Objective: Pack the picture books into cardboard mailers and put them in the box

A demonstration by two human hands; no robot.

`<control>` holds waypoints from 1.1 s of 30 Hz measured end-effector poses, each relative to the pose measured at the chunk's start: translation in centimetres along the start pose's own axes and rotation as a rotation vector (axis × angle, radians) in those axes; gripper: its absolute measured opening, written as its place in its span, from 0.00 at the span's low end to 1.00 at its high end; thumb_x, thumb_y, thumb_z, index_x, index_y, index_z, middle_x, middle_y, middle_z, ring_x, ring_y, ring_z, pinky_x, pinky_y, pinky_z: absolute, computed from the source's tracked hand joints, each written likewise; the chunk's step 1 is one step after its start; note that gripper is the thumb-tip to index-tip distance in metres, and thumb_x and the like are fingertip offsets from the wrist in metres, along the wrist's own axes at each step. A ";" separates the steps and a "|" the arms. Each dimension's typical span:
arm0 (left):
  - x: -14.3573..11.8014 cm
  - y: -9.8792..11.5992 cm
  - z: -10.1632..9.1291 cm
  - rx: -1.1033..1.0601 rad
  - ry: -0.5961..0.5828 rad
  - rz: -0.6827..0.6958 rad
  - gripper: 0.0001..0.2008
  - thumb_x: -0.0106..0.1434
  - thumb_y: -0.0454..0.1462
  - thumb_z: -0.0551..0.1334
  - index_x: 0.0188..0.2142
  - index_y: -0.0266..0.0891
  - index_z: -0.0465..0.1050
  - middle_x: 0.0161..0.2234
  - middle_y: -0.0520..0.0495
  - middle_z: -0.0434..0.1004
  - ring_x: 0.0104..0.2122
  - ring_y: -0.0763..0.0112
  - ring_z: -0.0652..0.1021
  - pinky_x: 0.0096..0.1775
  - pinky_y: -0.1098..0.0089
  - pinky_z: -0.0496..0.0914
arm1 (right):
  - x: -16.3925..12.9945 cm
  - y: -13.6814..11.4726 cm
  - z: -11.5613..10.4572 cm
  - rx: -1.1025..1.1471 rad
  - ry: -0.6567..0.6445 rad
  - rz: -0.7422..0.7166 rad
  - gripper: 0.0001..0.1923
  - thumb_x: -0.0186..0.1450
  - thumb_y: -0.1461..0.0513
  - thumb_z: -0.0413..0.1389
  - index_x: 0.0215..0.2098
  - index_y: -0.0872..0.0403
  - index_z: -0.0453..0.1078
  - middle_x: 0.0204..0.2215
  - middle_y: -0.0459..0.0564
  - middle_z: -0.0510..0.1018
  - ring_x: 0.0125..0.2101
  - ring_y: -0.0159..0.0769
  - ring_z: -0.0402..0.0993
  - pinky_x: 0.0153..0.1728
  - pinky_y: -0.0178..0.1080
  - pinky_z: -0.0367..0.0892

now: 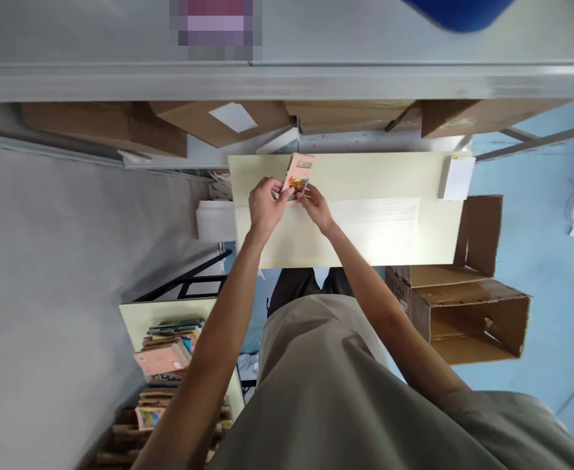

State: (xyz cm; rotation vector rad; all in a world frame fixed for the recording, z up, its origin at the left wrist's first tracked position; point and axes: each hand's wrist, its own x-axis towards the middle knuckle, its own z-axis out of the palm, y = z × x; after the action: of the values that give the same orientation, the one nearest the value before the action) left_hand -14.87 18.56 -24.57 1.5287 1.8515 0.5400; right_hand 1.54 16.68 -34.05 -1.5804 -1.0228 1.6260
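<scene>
Near the desk's (365,228) far left corner, both hands' fingers (287,194) pinch the pink card's (300,171) near end, its long axis pointing away.

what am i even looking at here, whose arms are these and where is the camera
There is one picture, taken by a camera worn on a person's head, looking forward and down. That is why you see their own chest and two bare arms reaching away from you. No machine is involved.

The left hand and the right hand meet over a pale yellow table. Together they hold a small pink packet with a colourful print; what is inside is too small to tell.

A white slip of paper lies at the table's far right corner. An open cardboard box stands on the blue floor to the right. At lower left, a second small table carries a stack of similar colourful packets. More cardboard boxes sit beyond the table, under a grey shelf.
</scene>
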 end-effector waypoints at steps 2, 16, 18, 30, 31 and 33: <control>-2.4 2.3 3.6 -0.131 -0.075 -0.040 0.10 0.72 0.45 0.70 0.40 0.42 0.79 0.41 0.47 0.87 0.37 0.65 0.82 0.42 0.67 0.76 | -2.9 1.0 -5.5 0.119 0.007 -0.088 0.32 0.69 0.38 0.66 0.61 0.48 0.73 0.58 0.56 0.87 0.56 0.45 0.85 0.60 0.46 0.81; -12.0 10.7 24.0 -0.044 -0.379 -0.289 0.04 0.73 0.37 0.69 0.39 0.42 0.83 0.45 0.41 0.91 0.46 0.54 0.88 0.53 0.61 0.78 | -14.0 7.2 -27.8 -0.539 0.232 0.090 0.19 0.74 0.44 0.58 0.45 0.50 0.77 0.43 0.58 0.88 0.40 0.48 0.85 0.48 0.50 0.81; -11.9 10.5 24.4 -0.024 -0.371 -0.299 0.04 0.73 0.37 0.69 0.40 0.41 0.83 0.45 0.40 0.91 0.47 0.55 0.88 0.53 0.61 0.78 | -13.8 7.2 -28.3 -0.558 0.186 0.085 0.17 0.75 0.47 0.59 0.45 0.50 0.77 0.42 0.58 0.88 0.39 0.47 0.85 0.47 0.49 0.81; -11.7 9.6 24.1 -0.100 -0.350 -0.310 0.02 0.67 0.37 0.70 0.37 0.43 0.81 0.41 0.43 0.91 0.43 0.58 0.87 0.52 0.62 0.80 | -12.9 7.2 -32.8 -0.598 0.423 0.229 0.14 0.75 0.49 0.57 0.46 0.50 0.73 0.44 0.62 0.86 0.47 0.53 0.84 0.56 0.54 0.77; -11.7 9.5 24.1 -0.117 -0.345 -0.300 0.02 0.67 0.37 0.70 0.36 0.43 0.81 0.41 0.43 0.91 0.43 0.58 0.87 0.51 0.62 0.80 | -12.8 7.2 -32.8 -0.590 0.405 0.232 0.13 0.74 0.49 0.57 0.44 0.50 0.73 0.45 0.63 0.85 0.48 0.54 0.83 0.57 0.56 0.76; -11.8 9.3 24.0 -0.146 -0.340 -0.287 0.02 0.67 0.37 0.70 0.36 0.43 0.81 0.41 0.43 0.90 0.42 0.59 0.87 0.51 0.62 0.81 | -12.7 7.2 -32.7 -0.580 0.404 0.212 0.12 0.74 0.51 0.57 0.42 0.50 0.72 0.47 0.64 0.84 0.50 0.55 0.82 0.61 0.58 0.74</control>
State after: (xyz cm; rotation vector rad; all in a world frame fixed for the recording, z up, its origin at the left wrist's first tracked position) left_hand 9.83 6.93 -32.06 1.1511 1.6861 0.2558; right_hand 35.46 5.28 -33.12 -2.3517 -1.1912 1.1009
